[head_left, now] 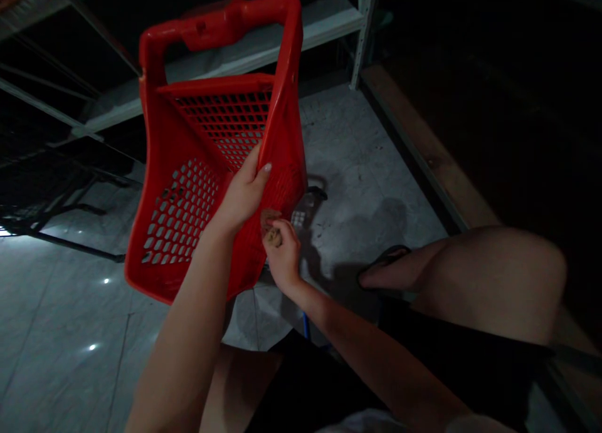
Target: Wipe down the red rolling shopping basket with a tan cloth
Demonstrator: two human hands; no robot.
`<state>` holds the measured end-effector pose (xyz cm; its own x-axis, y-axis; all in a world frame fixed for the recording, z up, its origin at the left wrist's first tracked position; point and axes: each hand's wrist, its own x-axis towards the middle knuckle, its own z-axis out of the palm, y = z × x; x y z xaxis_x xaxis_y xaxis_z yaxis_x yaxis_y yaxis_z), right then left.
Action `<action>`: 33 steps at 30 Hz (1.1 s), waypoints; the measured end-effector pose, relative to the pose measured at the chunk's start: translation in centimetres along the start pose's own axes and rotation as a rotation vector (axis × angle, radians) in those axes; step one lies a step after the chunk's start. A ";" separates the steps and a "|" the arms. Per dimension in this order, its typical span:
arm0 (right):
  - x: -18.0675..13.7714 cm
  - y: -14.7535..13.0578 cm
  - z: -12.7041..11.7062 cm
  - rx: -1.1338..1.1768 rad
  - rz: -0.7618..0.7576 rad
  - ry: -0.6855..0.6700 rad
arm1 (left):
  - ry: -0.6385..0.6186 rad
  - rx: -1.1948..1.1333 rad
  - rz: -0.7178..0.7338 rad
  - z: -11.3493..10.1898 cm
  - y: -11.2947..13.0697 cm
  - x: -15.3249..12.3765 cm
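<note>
A red plastic shopping basket with a raised handle [160, 138] stands tilted in front of me, its sides pierced like a grid. My left hand [245, 192] is closed over the basket's near right rim, thumb on the outside, fingers hidden inside. Just below, my right hand [283, 251] pinches a crumpled brownish cloth [274, 236] against the basket's outer side. The cloth's far part is blurred and dim.
A metal shelf rack [329, 22] stands behind the basket. Dark metal frames [75, 242] are at the left. A wooden-edged ledge [423, 148] runs along the right. Grey floor tiles [348, 138] lie beneath, with my bent leg [493, 282] at the right.
</note>
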<state>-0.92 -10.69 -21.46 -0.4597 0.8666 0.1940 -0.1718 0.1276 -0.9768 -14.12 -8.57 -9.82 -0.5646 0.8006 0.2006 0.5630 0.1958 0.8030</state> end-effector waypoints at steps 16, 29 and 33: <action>10.1 4.3 0.2 -0.114 0.056 0.027 | -0.030 -0.330 -0.042 1.0 0.7 -0.2; 10.4 4.4 3.0 0.068 0.222 0.102 | 0.018 -0.353 -0.094 -0.4 0.1 0.6; 18.7 4.8 4.2 -0.038 0.109 0.133 | 0.011 -0.399 -0.091 0.0 0.0 1.1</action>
<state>-13.97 4.10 -22.13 -0.3540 0.9322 0.0756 -0.0935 0.0452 -0.9946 -14.77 -7.71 -9.58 -0.6091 0.7836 0.1225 0.2329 0.0291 0.9721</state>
